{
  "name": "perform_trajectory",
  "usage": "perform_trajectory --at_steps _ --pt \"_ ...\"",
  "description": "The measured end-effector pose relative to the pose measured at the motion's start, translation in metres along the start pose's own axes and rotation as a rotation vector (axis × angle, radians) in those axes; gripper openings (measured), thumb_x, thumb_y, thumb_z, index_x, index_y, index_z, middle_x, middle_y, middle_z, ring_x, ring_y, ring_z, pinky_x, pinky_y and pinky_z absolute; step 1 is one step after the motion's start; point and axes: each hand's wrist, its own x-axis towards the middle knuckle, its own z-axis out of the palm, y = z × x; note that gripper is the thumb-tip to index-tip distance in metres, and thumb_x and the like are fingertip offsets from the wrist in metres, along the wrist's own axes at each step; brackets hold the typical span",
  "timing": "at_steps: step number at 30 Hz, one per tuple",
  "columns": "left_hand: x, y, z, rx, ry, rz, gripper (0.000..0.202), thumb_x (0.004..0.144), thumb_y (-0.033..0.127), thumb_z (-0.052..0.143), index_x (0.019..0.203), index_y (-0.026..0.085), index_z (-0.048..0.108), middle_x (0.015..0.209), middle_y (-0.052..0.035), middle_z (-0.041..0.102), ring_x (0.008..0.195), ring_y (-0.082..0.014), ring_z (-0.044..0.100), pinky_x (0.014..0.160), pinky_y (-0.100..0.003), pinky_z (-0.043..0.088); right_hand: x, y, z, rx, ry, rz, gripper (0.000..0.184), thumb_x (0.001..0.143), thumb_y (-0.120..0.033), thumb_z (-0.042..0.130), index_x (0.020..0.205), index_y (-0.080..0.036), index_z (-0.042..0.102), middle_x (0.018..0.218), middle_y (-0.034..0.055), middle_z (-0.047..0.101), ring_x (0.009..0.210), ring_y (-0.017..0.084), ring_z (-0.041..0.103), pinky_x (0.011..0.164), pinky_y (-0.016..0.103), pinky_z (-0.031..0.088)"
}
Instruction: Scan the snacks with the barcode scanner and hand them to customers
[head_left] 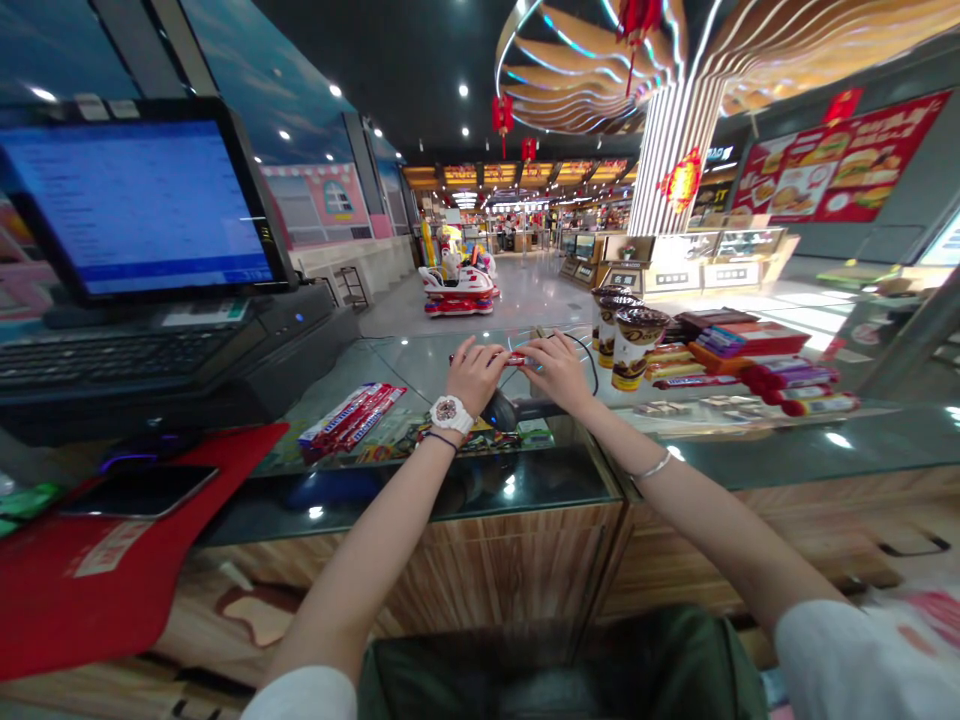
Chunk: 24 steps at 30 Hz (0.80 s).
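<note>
Above the glass counter (pixel 442 350), my left hand (pixel 477 374) and my right hand (pixel 556 372) meet at a small red-wrapped bar (pixel 516 358). Each hand has its fingers closed on one end, and most of the bar is hidden by them. Just below my hands lies a dark barcode scanner (pixel 500 411), its cable looping to the right. Several red and white wrapped chocolate bars (pixel 352 420) lie in a pile left of my left hand. Brown snack cups (pixel 636 350) with dark lids stand to the right of my right hand.
Boxes and wrapped bars (pixel 750 350) are stacked on the right of the counter. At left are a monitor (pixel 142 200), a keyboard (pixel 112 350), and a phone (pixel 142 492) on a red mat (pixel 90 600). Wooden cabinet fronts (pixel 495 560) stand below the counter.
</note>
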Motion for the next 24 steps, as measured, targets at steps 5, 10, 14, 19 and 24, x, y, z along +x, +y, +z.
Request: perform_trajectory --at_steps 5,10,14,19,24 --pt "-0.002 -0.007 0.003 -0.007 0.058 -0.01 0.023 0.098 0.023 0.048 0.109 0.025 0.069 0.109 -0.005 0.073 0.099 -0.0206 0.065 0.111 -0.045 0.04 -0.001 0.007 0.0 0.041 0.095 0.034 0.021 0.093 -0.03 0.059 0.11 -0.023 0.069 0.106 0.0063 0.071 0.104 0.024 0.062 0.114 0.049 0.034" --pt "-0.003 -0.01 0.005 -0.01 0.046 -0.032 0.021 0.097 0.024 0.051 0.109 0.025 0.068 0.109 -0.0048 0.074 0.099 -0.0212 0.066 0.11 -0.045 0.04 -0.004 0.012 0.001 0.071 0.121 0.024 0.019 0.096 -0.031 0.056 0.104 -0.024 0.071 0.103 0.0053 0.072 0.101 0.023 0.063 0.113 0.048 0.034" --pt "-0.004 -0.012 0.007 -0.041 0.031 -0.034 0.022 0.097 0.024 0.052 0.112 0.025 0.068 0.111 -0.0046 0.073 0.102 -0.0211 0.066 0.112 -0.046 0.038 -0.005 0.015 0.004 0.096 0.112 0.035 0.02 0.095 -0.031 0.056 0.105 -0.024 0.071 0.105 0.0057 0.072 0.101 0.023 0.063 0.113 0.048 0.034" --pt "-0.005 -0.013 0.01 -0.081 0.03 -0.029 0.024 0.097 0.023 0.053 0.115 0.026 0.067 0.114 -0.0041 0.073 0.105 -0.02 0.065 0.113 -0.045 0.036 -0.004 0.019 0.006 0.124 0.086 0.066 0.019 0.093 -0.032 0.06 0.106 -0.023 0.071 0.106 0.0068 0.072 0.103 0.025 0.063 0.112 0.049 0.035" --pt "-0.006 -0.016 0.011 -0.073 0.024 -0.064 0.023 0.096 0.024 0.054 0.114 0.026 0.068 0.112 -0.0034 0.073 0.101 -0.0205 0.066 0.112 -0.045 0.037 -0.002 0.023 0.0 0.221 0.057 0.052 0.034 0.088 -0.032 0.064 0.121 -0.022 0.065 0.12 0.0116 0.067 0.116 0.03 0.058 0.103 0.048 0.043"
